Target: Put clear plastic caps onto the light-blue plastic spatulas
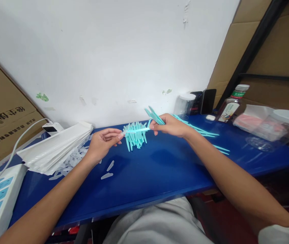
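Observation:
My right hand point(165, 124) is closed on several slim turquoise eyebrow razors point(154, 116) that fan out above its fingers. Its thumb and fingers also grip the end of one more turquoise razor point(138, 130), stretched level between both hands. At the other end of this razor, the fingertips of my left hand point(108, 140) are pinched on a small whitish tip, perhaps a blade cap. Behind and below it, a heap of turquoise razors point(136, 138) lies on the blue table point(157, 173). Two loose translucent caps point(107, 176) lie near my left wrist.
Left of my hand are a pile of translucent caps point(74, 157), white paper sleeves point(58, 149) and a power strip point(0, 200). More razors point(200, 130) lie under my right forearm. Jars point(185, 105), a bottle point(232, 103) and phones point(208, 101) stand at right, before a white wall.

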The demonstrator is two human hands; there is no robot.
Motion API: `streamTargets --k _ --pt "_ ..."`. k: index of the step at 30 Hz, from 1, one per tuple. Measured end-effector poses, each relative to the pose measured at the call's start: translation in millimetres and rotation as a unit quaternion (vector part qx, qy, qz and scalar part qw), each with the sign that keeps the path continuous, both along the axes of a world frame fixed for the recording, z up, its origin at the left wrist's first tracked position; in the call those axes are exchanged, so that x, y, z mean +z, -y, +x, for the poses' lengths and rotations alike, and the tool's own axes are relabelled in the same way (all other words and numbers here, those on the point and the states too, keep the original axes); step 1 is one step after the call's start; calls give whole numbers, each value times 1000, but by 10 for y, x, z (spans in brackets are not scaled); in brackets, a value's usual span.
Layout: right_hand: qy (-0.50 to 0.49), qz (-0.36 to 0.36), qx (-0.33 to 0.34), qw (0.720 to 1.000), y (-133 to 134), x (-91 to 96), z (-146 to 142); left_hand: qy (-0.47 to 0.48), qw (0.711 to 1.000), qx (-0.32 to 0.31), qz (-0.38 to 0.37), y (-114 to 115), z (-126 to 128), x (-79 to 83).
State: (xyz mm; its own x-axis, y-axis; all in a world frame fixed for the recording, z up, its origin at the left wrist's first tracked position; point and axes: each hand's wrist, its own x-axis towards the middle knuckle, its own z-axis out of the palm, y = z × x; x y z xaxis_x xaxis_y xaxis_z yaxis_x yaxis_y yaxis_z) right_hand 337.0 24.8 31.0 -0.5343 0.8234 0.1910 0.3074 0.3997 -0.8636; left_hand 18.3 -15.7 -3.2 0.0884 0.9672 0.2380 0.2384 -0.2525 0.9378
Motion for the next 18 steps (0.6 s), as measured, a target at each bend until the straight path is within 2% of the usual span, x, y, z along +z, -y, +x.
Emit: streamTargets --k 8,18 --pt "12 33 -4 999 24 13 -21 -19 1000 0 1 -1 -9 -4" --pt "8 59 38 997 95 -57 -174 -42 998 -39 -18 7 40 -64"
